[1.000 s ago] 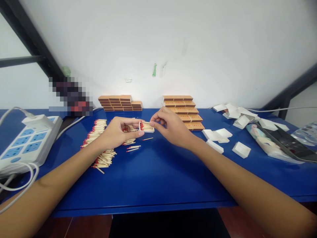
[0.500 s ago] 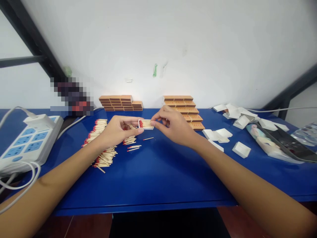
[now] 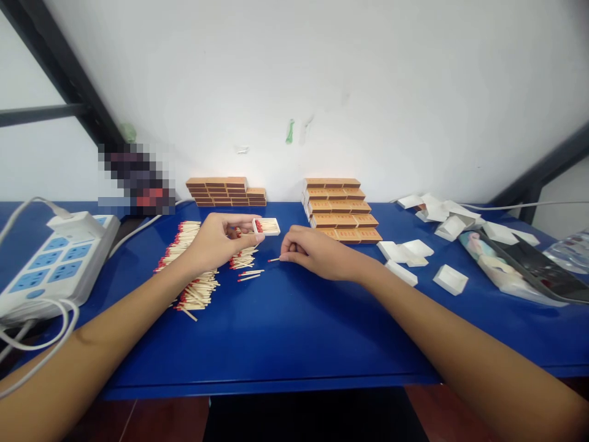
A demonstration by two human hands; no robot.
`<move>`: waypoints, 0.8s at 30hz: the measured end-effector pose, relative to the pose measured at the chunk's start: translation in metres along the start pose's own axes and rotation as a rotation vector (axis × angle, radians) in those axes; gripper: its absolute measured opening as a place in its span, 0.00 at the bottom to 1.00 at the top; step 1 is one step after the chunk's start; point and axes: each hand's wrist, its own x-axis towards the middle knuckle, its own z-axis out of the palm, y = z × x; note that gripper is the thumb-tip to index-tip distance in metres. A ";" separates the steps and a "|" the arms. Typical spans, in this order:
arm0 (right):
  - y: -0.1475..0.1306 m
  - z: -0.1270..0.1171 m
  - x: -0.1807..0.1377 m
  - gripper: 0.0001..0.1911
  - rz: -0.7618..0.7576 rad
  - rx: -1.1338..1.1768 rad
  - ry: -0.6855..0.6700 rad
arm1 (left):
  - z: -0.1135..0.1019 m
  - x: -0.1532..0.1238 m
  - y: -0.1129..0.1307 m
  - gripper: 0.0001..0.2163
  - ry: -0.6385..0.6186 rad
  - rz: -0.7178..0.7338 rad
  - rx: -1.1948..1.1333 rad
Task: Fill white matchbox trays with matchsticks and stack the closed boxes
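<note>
My left hand [image 3: 216, 239] holds a small white matchbox tray [image 3: 266, 226] filled with red-tipped matches, lifted a little above the blue table [image 3: 285, 325]. My right hand [image 3: 313, 252] rests low on the table with its fingertips pinched on a single loose match [image 3: 273, 259]. A long heap of matches [image 3: 186, 264] lies under and left of my left hand. A few stray matches [image 3: 248, 274] lie between the two hands.
Two stacks of brown matchboxes [image 3: 225, 191] [image 3: 340, 209] stand against the white wall. Empty white trays [image 3: 414, 255] are scattered to the right, beside a phone [image 3: 534, 267]. A white power strip [image 3: 55, 258] with cables sits at the left.
My right hand left the tray and dropped to the table, where it pinches a lone match. My left hand kept the tray and tilted it slightly back.
</note>
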 end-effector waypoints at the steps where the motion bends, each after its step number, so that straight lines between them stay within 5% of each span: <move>1: -0.002 -0.003 0.000 0.06 -0.005 0.032 0.029 | 0.001 -0.001 0.002 0.20 0.001 0.006 0.052; 8: -0.006 -0.003 0.005 0.05 -0.027 0.020 0.390 | 0.003 -0.006 0.009 0.25 -0.105 0.008 0.045; 24: -0.014 -0.002 0.001 0.07 -0.093 0.045 0.409 | 0.003 -0.006 0.007 0.24 -0.214 -0.012 -0.035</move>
